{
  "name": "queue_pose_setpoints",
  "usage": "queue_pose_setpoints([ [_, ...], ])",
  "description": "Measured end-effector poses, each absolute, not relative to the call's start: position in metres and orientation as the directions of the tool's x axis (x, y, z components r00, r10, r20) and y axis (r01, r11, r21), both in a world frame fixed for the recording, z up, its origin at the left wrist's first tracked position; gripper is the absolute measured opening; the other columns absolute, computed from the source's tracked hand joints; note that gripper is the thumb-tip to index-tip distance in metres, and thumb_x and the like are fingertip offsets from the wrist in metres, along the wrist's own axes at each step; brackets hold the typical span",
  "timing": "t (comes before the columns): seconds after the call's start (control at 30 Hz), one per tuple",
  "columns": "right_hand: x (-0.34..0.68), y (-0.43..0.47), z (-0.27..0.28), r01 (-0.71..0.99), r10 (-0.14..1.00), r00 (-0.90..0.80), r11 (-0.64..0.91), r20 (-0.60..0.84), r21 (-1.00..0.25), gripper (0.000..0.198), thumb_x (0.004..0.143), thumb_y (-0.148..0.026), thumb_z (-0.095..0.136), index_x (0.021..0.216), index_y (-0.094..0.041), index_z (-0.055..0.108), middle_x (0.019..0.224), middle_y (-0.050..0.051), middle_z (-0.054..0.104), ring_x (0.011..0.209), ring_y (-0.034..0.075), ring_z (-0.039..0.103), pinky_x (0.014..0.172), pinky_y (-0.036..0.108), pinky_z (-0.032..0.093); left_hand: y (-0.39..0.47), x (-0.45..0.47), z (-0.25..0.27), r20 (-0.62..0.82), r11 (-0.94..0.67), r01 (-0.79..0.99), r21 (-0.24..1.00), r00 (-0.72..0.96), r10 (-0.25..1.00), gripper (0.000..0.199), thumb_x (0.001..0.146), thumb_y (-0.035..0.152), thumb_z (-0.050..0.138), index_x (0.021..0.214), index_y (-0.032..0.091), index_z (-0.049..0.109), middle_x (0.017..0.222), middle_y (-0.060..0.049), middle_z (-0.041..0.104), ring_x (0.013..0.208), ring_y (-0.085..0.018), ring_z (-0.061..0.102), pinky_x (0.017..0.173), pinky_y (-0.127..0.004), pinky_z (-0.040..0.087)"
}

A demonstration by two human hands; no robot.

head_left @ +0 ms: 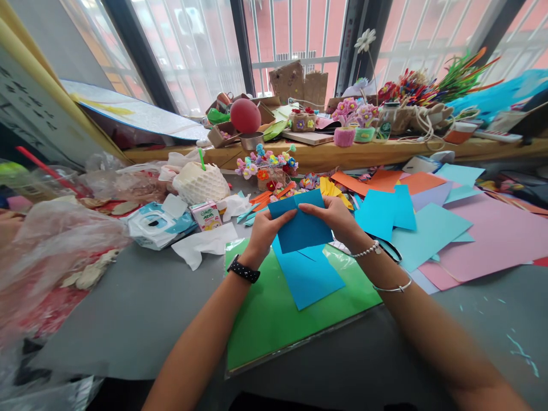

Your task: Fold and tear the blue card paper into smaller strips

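Between my two hands a piece of blue paper (pixel 305 233) is held up above the table, facing me. My left hand (pixel 266 229) grips its left side, thumb pressed on the front near the upper middle. From the right, my right hand (pixel 336 216) pinches the same paper, its thumb almost meeting the left one. The fingers behind the paper are mostly hidden. Below it, a second blue sheet (pixel 311 281) with a dark line near its top lies on a green pack of paper (pixel 265 319) in a clear sleeve.
Coloured sheets, including a large pink sheet (pixel 492 240), spread on the right. A wipes pack (pixel 160 221), a small drink carton (pixel 206 216) and a white coconut (pixel 201 182) with a green straw stand left. Behind are a flower basket (pixel 269 174) and a cluttered windowsill (pixel 180 157).
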State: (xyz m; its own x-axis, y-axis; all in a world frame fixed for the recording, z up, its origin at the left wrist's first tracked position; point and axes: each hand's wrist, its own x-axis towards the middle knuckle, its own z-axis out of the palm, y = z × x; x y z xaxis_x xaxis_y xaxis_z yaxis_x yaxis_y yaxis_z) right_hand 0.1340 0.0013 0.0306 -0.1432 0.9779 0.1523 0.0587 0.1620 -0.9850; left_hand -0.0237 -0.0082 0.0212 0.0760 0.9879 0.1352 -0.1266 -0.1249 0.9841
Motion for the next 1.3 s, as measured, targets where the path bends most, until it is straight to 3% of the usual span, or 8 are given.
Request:
queue_pose_setpoints([
  [0.43,0.1305,-0.0023,0.0355,-0.106,0.986,-0.164,-0.013,0.004,-0.994,0.04,0.052,-0.043,0.069,0.08,-0.014,0.061,0.069,0.006,0.063,0.057,0.016,0.057,0.054,0.031,0.048,-0.0101,-0.0176,0.0216,0.062,-0.046,-0.263,0.964,0.056,0.996,0.035,0.051,0.032,0.074,0.08,0.014,0.066,0.08,-0.006,0.067,0.07,-0.018,0.061,0.069,-0.032,0.049],
  [0.83,0.1366,0.0012,0.0321,0.087,0.977,-0.139,0.173,0.16,-0.981,0.039,0.056,-0.044,0.066,0.081,-0.013,0.063,0.07,0.007,0.063,0.062,0.018,0.058,0.054,0.031,0.047,-0.008,-0.0218,0.0218,0.068,-0.047,-0.244,0.969,0.076,0.995,0.036,0.054,0.031,0.072,0.085,0.013,0.065,0.082,-0.007,0.067,0.069,-0.017,0.06,0.067,-0.031,0.049],
  [1.13,0.1377,0.002,0.0334,0.117,0.978,-0.181,0.123,0.101,-0.986,0.041,0.054,-0.045,0.068,0.079,-0.013,0.062,0.071,0.008,0.064,0.062,0.018,0.059,0.054,0.031,0.049,-0.0077,-0.0227,0.0213,0.118,-0.112,-0.168,0.979,0.024,0.993,0.031,0.054,0.032,0.072,0.077,0.013,0.067,0.075,-0.005,0.067,0.065,-0.016,0.059,0.064,-0.029,0.049],
  [1.3,0.1341,0.0004,0.0339,-0.012,0.976,-0.211,0.046,0.048,-0.999,0.04,0.055,-0.044,0.068,0.081,-0.013,0.063,0.075,0.009,0.065,0.061,0.017,0.059,0.055,0.031,0.05,-0.0103,-0.0193,0.0194,0.193,-0.197,-0.179,0.964,-0.04,0.98,0.03,0.056,0.034,0.07,0.078,0.013,0.066,0.075,-0.003,0.067,0.063,-0.015,0.059,0.061,-0.027,0.049],
])
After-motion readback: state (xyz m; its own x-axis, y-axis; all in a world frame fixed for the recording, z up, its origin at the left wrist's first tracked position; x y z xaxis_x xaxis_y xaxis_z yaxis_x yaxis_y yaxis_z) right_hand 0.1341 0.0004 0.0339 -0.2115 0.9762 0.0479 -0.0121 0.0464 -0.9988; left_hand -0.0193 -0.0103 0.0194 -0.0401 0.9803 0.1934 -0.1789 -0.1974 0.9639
